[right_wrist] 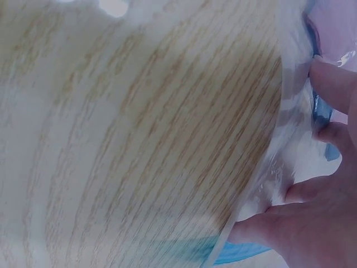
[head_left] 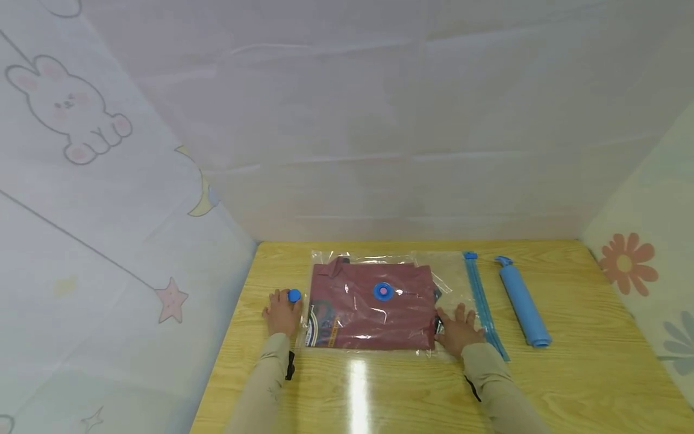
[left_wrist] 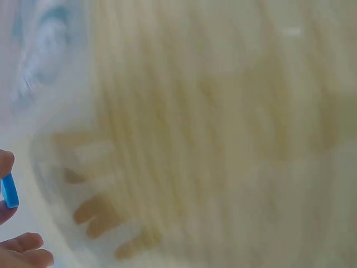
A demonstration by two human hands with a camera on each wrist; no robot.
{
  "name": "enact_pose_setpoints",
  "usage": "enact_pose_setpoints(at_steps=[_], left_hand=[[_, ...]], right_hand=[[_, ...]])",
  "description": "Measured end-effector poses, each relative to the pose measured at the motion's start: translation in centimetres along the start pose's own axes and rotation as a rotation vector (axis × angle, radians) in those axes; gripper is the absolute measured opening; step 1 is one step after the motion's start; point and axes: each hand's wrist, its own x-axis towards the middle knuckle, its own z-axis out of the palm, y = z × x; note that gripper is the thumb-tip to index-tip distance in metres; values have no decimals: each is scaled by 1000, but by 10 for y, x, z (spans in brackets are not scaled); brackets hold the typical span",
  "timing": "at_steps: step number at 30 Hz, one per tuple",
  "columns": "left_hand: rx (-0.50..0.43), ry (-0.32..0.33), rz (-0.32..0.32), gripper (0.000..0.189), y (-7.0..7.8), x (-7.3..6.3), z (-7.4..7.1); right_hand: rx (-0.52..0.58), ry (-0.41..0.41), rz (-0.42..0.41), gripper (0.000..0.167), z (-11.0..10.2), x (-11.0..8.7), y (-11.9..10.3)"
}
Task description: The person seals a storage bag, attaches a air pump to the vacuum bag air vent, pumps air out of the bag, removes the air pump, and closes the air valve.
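Observation:
A clear zip storage bag [head_left: 447, 271] lies flat, with a folded dark red garment [head_left: 358, 319] inside. On its upper face sits a round blue valve [head_left: 383, 292] with a pink centre. Left of the bag, my left hand [head_left: 283, 314] pinches a small round blue cap [head_left: 294, 295]; the left wrist view shows the cap's edge [left_wrist: 9, 191] between finger and thumb. My right hand [head_left: 459, 331] rests with spread fingers on the bag's right part, between the garment and the blue zip strip [head_left: 485, 307]. A blue slider [head_left: 470, 255] sits at the strip's far end.
A blue hand pump [head_left: 523, 304] lies on the wooden table [head_left: 412, 395] to the right of the bag, its handle pointing away. Printed cloth walls [head_left: 379, 181] enclose the table at the back and both sides.

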Motion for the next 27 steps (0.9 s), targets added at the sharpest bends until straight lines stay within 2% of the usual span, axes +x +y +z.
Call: enact_pose_setpoints(at_steps=[4,9,16,22,27], left_hand=[[-1,-40,-73,47,-14,-5,-10],[-26,-69,-125,48,-20,-8,-16],[-46,-77,-170,48,-23,-6,-13],[-68,-90,-263,49,-25,-6,-11],[-163,-119,-348,52,-27,-5,-7]], right_hand=[[-8,6,-5,70,-2,-2,-2],[-5,4,-4,69,-5,-5,-4],[9,0,-1,69,-6,-5,-4],[7,8,-12,70,-1,-3,-1],[0,15,-10,69,-1,-3,-1]])
